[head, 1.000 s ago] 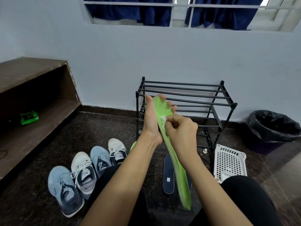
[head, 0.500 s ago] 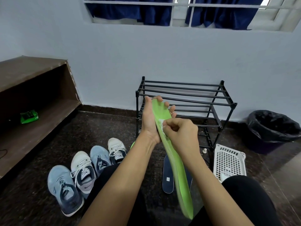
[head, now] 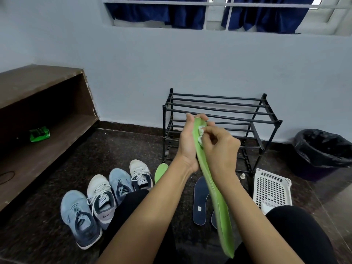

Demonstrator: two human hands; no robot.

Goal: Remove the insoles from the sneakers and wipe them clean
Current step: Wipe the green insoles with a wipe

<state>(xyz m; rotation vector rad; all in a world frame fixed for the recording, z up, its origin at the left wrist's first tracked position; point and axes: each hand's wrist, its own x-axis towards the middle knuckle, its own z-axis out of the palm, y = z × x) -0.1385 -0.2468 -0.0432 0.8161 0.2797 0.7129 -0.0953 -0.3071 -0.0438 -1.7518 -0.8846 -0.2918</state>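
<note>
Head view, centre: left hand [head: 187, 145] grips the green insole [head: 219, 202] near its top; right hand [head: 221, 147] pinches a white wipe [head: 201, 133], now shifted nearer the tip. Wiping appears under way.

Sneakers [head: 99, 197] lie in a row at left, rack [head: 219, 104] behind against the wall [head: 171, 63], bin [head: 323, 149] right of it.

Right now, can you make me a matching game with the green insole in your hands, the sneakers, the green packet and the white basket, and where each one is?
1. green insole
2. sneakers
3. green packet
4. white basket

A. on the wooden shelf
B. beside the bin
C. gripped by the left hand, while the right hand presses a wipe on it
D. in a row on the floor

Pairs: 1-C, 2-D, 3-A, 4-B
</note>
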